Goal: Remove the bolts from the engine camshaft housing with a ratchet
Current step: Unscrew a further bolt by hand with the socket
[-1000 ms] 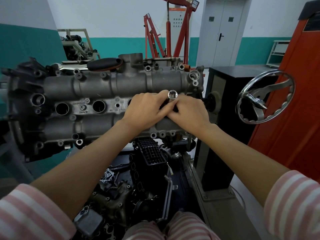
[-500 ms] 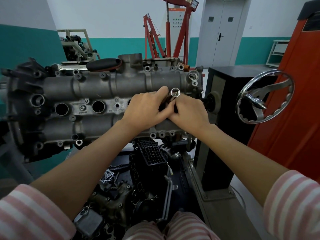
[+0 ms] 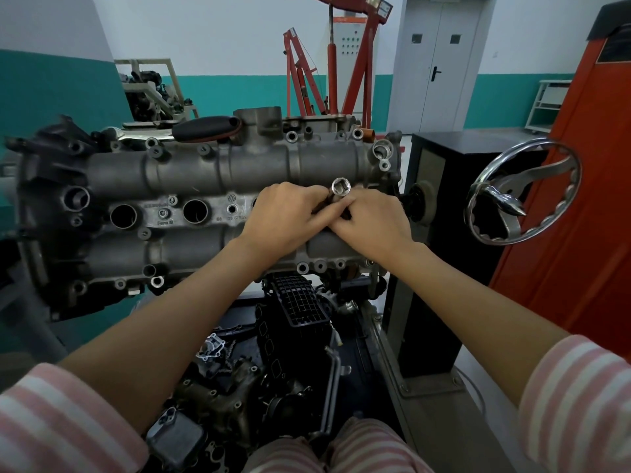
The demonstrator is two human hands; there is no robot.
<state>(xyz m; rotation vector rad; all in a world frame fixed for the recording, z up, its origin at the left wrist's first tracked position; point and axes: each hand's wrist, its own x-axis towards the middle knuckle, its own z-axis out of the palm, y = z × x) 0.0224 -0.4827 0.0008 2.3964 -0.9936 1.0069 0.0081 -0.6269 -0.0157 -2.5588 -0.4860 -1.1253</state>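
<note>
- Housing [image 3: 211,175] fills the left and centre of the frame; grey cast metal, stiff and heavy by the look; bolts sit in bosses along its edges, e.g. one at lower left [image 3: 157,282].
- Left hand [image 3: 290,220] at centre, fingers curled round a dark tool part; what exactly it grips is hidden.
- Socket [image 3: 341,187] just above the hands, open end up; smooth chrome, likely slippery; best held by the shank below.
- Right hand [image 3: 372,223] touches the left, fingers curled on the same tool.
</note>
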